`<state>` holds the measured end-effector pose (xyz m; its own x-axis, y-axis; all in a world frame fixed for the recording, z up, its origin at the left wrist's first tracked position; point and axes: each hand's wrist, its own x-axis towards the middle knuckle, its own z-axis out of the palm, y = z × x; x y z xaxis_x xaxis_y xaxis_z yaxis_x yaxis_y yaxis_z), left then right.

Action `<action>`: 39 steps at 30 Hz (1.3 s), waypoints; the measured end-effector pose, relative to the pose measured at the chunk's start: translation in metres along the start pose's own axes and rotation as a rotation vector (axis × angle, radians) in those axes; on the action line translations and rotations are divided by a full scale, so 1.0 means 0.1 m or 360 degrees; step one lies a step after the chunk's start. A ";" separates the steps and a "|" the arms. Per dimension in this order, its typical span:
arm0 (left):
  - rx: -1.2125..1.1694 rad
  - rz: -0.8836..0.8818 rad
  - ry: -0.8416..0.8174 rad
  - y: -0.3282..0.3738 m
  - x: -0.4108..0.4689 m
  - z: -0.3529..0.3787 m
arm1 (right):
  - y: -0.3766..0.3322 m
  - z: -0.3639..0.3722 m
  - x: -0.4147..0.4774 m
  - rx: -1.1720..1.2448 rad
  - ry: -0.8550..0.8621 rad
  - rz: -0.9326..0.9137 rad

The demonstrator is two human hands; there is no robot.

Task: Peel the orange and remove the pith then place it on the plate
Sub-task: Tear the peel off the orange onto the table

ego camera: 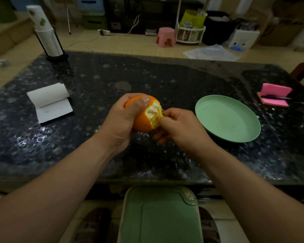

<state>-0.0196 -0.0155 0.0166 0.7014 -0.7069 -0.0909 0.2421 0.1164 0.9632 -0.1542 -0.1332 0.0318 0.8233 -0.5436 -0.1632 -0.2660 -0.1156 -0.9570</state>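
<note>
An orange (142, 122) is held above the middle of the dark speckled table (165, 76). Its right side is torn open, showing white pith (154, 112). My left hand (123, 118) grips the orange from the left, thumb pressed over its top. My right hand (181, 128) pinches the edge of the peel beside the bare patch, fingers curled underneath. A pale green plate (228, 118) sits empty on the table to the right of my hands.
An open white notepad (50, 102) lies at the left. A stack of paper cups (46, 32) stands at the far left corner. Pink sticky notes with a pen (275, 95) lie at the right edge. A green bin lid (161, 216) sits below the table's near edge.
</note>
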 end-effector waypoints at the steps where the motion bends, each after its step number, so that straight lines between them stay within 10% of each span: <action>1: -0.0032 -0.0004 0.0001 0.00 0.00 0.00 | 0.00 0.00 0.00 0.0021 0.0001 0.0001; 8: -0.0197 -0.0027 0.0023 0.06 0.01 -0.04 | -0.02 -0.06 0.00 0.0353 -0.0222 0.0084; 22: 0.0031 0.0161 0.0033 0.03 -0.06 0.04 | -0.02 0.01 -0.01 -0.0308 0.0019 -0.0144; 39: -0.0209 0.0058 0.0130 0.10 -0.02 0.03 | 0.01 0.03 0.06 0.0360 -0.0088 0.0018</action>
<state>-0.0204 -0.0150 0.0270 0.7622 -0.6421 -0.0817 0.2971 0.2349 0.9255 -0.1480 -0.1334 0.0295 0.8487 -0.4970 -0.1811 -0.1614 0.0828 -0.9834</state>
